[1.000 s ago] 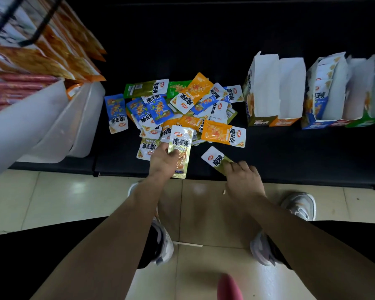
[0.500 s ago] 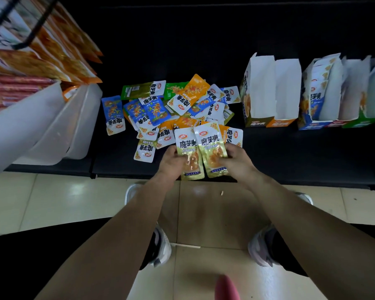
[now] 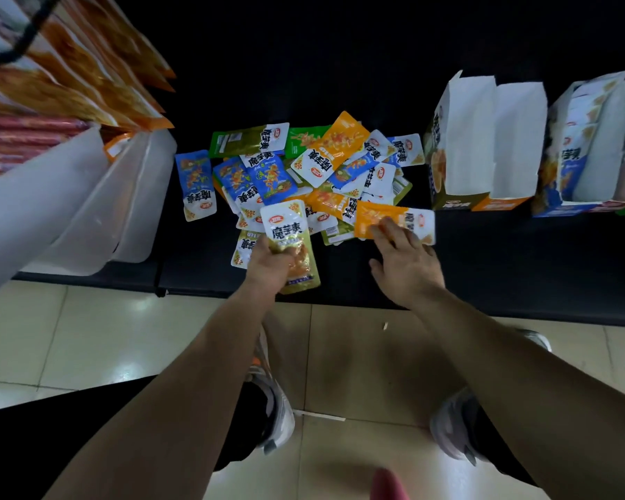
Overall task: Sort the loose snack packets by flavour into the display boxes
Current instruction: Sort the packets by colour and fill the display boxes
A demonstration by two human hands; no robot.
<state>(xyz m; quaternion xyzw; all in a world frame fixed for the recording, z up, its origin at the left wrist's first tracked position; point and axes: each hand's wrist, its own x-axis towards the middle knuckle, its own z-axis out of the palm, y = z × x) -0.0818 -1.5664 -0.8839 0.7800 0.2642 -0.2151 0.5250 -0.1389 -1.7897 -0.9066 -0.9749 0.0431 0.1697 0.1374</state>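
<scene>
A heap of loose snack packets in blue, green, orange and gold lies on a black bench. My left hand grips gold packets stacked upright at the heap's near edge. My right hand is spread with straight fingers, its fingertips touching an orange packet at the heap's right side. To the right stand open display boxes: a gold and orange one with white flaps, and a blue one with packets inside.
White plastic bins sit at the left, with hanging orange snack bags and red sausage packs above them. Pale floor tiles and my shoes lie below the bench edge.
The gold packet from my right hand has joined the one in my left hand. My right hand let go and moved right onto the orange packet.
</scene>
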